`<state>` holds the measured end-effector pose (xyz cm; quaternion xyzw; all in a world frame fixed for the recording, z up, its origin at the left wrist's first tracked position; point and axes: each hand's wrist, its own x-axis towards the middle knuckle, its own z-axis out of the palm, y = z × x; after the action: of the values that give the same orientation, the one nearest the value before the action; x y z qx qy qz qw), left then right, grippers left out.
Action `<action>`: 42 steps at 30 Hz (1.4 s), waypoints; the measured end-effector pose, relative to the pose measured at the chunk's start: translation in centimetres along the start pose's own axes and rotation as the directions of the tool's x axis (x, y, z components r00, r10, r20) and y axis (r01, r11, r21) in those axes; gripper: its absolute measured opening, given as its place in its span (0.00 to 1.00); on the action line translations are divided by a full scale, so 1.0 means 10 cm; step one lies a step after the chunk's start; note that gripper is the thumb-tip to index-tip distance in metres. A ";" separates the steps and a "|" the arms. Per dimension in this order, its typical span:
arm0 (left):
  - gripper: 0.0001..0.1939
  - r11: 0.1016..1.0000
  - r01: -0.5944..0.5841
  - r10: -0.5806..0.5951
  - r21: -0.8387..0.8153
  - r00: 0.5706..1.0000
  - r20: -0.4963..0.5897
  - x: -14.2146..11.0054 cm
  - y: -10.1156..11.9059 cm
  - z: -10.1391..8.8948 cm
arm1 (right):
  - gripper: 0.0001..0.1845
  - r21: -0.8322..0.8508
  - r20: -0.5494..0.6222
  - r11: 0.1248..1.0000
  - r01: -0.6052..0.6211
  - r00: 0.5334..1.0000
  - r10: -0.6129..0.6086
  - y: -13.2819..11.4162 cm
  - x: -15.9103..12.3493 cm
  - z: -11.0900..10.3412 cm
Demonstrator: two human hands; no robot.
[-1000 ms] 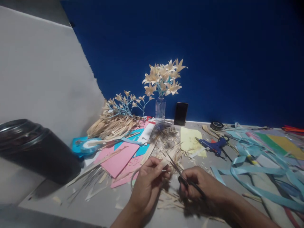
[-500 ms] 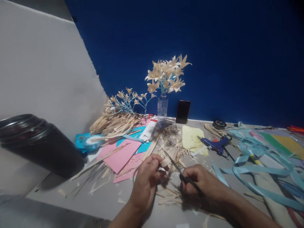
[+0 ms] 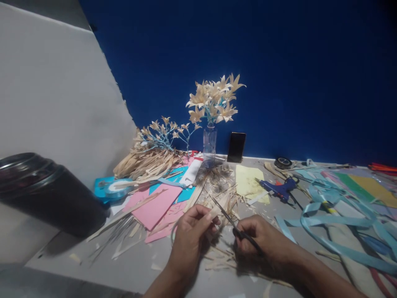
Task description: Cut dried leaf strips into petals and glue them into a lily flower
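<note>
Left hand (image 3: 190,231) pinches pale strip (image 3: 215,212); right hand (image 3: 259,236) grips scissors (image 3: 228,219) just right of it; blade slippage could nick left fingers (image 3: 204,223)

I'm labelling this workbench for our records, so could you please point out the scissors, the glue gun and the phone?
Scissors (image 3: 228,217): head view, on the blades.
Glue gun (image 3: 283,190): head view, on the blue body.
Phone (image 3: 236,147): head view, on the dark face.

The scissors (image 3: 226,214) look metal, pink paper (image 3: 159,209) matt, blue ribbon (image 3: 350,223) glossy.
</note>
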<state>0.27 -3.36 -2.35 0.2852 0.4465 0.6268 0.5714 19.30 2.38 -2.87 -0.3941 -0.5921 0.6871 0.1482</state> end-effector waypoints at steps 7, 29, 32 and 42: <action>0.11 0.998 0.007 -0.009 -0.060 0.999 -0.032 0.01 -0.02 -0.02 | 0.25 0.035 -0.003 0.999 0.010 1.000 -0.010 0.03 0.01 -0.03; 0.09 0.939 0.314 -0.290 -0.140 0.942 0.167 -0.11 -0.22 0.21 | 0.17 0.092 -0.350 0.940 0.327 0.895 -0.277 -0.06 -0.05 0.00; 0.09 0.943 0.275 -0.246 -0.185 0.955 0.165 -0.07 -0.16 0.19 | 0.17 0.122 -0.273 0.943 0.310 0.924 -0.268 -0.08 -0.05 -0.04; 0.04 0.958 0.193 -0.146 -0.213 0.965 0.218 -0.05 0.03 -0.01 | 0.15 -0.036 0.321 0.986 0.163 0.936 -0.143 -0.06 -0.07 -0.11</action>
<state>0.12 -3.86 -2.09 0.2383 0.3331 0.5914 0.6946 20.41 2.84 -2.01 -0.2357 -0.6582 0.7091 0.0918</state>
